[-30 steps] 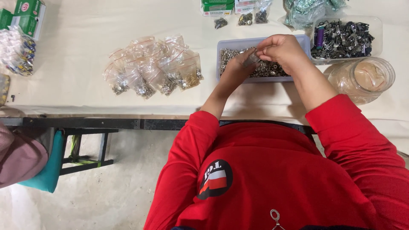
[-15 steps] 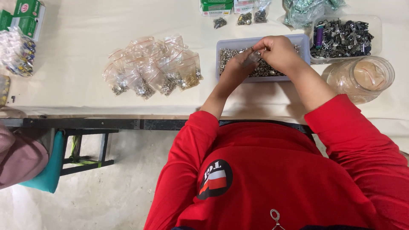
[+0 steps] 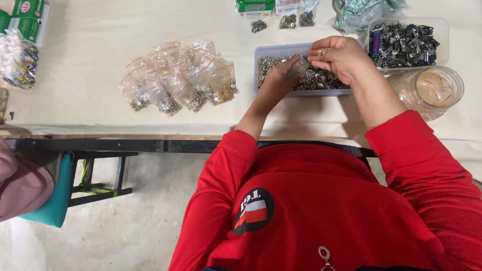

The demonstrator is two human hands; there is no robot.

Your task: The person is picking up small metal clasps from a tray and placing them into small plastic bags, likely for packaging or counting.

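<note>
My left hand (image 3: 277, 76) pinches a small clear plastic bag (image 3: 298, 66) over a pale purple tray (image 3: 261, 52) filled with small silver metal parts (image 3: 321, 79). Just to the right of the bag, my right hand (image 3: 340, 56) has its fingers curled, fingertips at the bag's mouth with small parts between them. Both hands hover over the tray. My red sleeves fill the lower part of the view.
A heap of small filled clear bags (image 3: 178, 75) lies left of the tray. A clear box of dark metal clips (image 3: 405, 42) and a glass jar (image 3: 433, 90) stand at the right. Green boxes (image 3: 255, 7) sit at the table's far side, a teal stool (image 3: 52, 193) below its edge.
Both hands stay over the tray; the right hand has shifted slightly toward the bag held by the left hand.
</note>
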